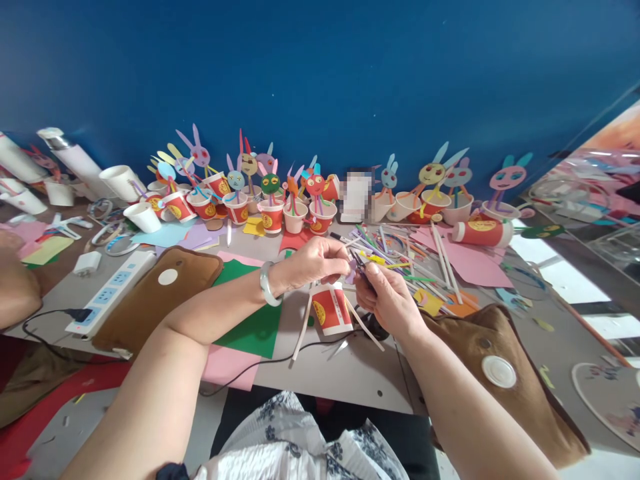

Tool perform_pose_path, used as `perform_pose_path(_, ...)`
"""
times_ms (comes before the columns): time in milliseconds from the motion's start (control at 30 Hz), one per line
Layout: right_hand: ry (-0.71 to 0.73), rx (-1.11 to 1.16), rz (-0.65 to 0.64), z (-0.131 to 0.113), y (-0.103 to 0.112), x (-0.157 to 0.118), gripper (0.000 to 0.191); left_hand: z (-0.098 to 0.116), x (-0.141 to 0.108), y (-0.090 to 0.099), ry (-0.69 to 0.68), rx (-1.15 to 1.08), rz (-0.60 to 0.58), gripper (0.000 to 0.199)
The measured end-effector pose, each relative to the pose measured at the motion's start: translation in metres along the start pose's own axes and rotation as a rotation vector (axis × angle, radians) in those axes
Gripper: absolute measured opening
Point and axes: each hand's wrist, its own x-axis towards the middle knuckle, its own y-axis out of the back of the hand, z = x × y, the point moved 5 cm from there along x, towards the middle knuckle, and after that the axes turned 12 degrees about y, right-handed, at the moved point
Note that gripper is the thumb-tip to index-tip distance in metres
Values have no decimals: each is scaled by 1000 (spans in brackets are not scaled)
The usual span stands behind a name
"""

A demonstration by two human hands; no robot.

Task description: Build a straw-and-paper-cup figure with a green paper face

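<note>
Above the middle of the desk, my left hand (320, 261) pinches a small piece of purple paper (351, 273). My right hand (391, 298) is closed around dark scissors (366, 275), whose blades meet the paper at my left fingertips. Just below the hands, a red and white paper cup (332, 311) rests on the desk, with a pale strip (301, 328) slanting down at its left and another pale strip (369, 325) at its right. Most of the scissors' handle is hidden by my right fingers.
Paper cups with rabbit-like paper faces (315, 185) line the blue wall. Loose coloured sticks (395, 250) lie behind my right hand. Green paper (253, 320), a brown pouch (160, 287), a power strip (111, 293) and another brown pouch (493, 340) flank my arms. Another person's arm (17, 283) is at far left.
</note>
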Motion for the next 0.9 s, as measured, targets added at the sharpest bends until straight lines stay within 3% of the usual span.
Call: perform_pose_path(900, 17, -38, -31, -2, -4, -1, 57, 2, -3, -4, 16, -13, -29, 12)
